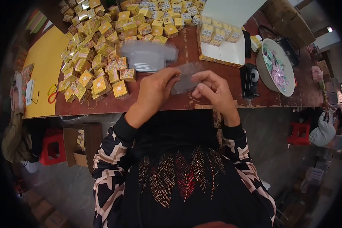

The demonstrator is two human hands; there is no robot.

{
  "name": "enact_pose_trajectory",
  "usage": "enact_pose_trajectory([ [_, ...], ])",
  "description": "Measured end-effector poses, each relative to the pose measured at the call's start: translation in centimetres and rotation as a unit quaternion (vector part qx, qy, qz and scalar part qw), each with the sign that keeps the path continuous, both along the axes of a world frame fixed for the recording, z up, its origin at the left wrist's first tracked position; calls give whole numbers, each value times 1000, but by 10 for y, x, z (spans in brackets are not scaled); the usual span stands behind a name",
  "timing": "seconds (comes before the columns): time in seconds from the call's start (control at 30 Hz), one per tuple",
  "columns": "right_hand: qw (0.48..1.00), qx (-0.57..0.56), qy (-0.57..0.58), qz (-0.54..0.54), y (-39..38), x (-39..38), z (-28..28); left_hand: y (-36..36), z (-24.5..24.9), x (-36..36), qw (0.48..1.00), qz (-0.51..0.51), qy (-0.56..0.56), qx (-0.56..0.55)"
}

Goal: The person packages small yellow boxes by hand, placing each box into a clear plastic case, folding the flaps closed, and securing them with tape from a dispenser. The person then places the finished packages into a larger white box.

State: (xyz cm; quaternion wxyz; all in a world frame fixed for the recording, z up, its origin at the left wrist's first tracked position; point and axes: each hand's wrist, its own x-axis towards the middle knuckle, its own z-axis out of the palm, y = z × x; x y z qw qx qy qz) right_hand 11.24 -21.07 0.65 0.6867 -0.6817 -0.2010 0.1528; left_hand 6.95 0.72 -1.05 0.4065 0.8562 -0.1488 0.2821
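Between my two hands, above the table's front edge, is a clear plastic bag (pixel 183 83). My left hand (pixel 155 90) pinches its left side between thumb and fingers. Close to the bag's right side is my right hand (pixel 212 90), its fingers curled and apart; whether they touch the film is hard to tell. A stack of clear plastic bags (pixel 146 59) lies on the table just behind my left hand. Small yellow boxes (pixel 101 84) are heaped to the left of the stack and behind it.
An open carton (pixel 223 57) with small boxes inside stands behind my right hand. To the right are a black tape dispenser (pixel 249 80) and a white bowl (pixel 260 62) of small packets. Yellow-handled scissors (pixel 52 94) lie left. People sit at both far sides.
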Motion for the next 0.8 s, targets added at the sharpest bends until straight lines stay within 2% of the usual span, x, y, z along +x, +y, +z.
enact_pose_trajectory([
  [0.07, 970, -53, 143, 189, -6, 0, 14, 7, 4, -11, 999, -13, 14, 32],
  [0.13, 958, -30, 181, 220, -4, -8, 21, 10, 13, -24, 997, -26, 31, 60],
  [0.2, 943, -9, 217, 252, -4, -14, 25, 11, 24, -36, 989, -46, 36, 138],
  [0.23, 934, 17, 243, 262, -3, -17, 26, 9, 23, -44, 989, -39, 40, 136],
  [0.27, 923, 43, 269, 273, -2, -20, 26, 7, 22, -53, 981, -15, 36, 191],
  [0.3, 918, 41, 274, 283, 1, -24, 24, 6, 21, -61, 968, 11, 36, 247],
  [0.37, 916, 3, 281, 287, 8, -33, 20, 8, 13, -73, 963, 30, 50, 261],
  [0.43, 907, 12, 292, 305, 12, -35, 28, 9, -3, -85, 980, -6, 75, 186],
  [0.5, 922, -68, 231, 302, 10, -27, 37, 15, -6, -99, 982, 10, 69, 173],
  [0.53, 956, -46, 159, 243, 8, -20, 32, 22, -11, -108, 990, -2, 86, 107],
  [0.57, 954, -48, 161, 248, 14, -12, 29, 29, -14, -116, 994, -16, 100, 40],
  [0.6, 981, -60, 87, 165, 23, -1, 26, 36, -13, -123, 994, -11, 101, 39],
  [0.63, 994, -70, 12, 78, 31, 11, 23, 45, -10, -130, 986, -8, 161, -49],
  [0.67, 994, -70, 12, 80, 46, 17, 16, 52, -8, -136, 966, -6, 217, -137],
  [0.7, 989, -110, -67, 70, 70, 17, 5, 55, -8, -141, 966, -5, 217, -138],
  [0.73, 976, -149, -146, 61, 93, 17, -4, 57, -8, -145, 926, -1, 243, -288],
  [0.77, 953, -168, -244, 59, 114, 18, -11, 61, -8, -149, 864, 3, 262, -430],
  [0.8, 921, -184, -338, 58, 133, 18, -17, 68, -9, -153, 864, 6, 260, -431],
])
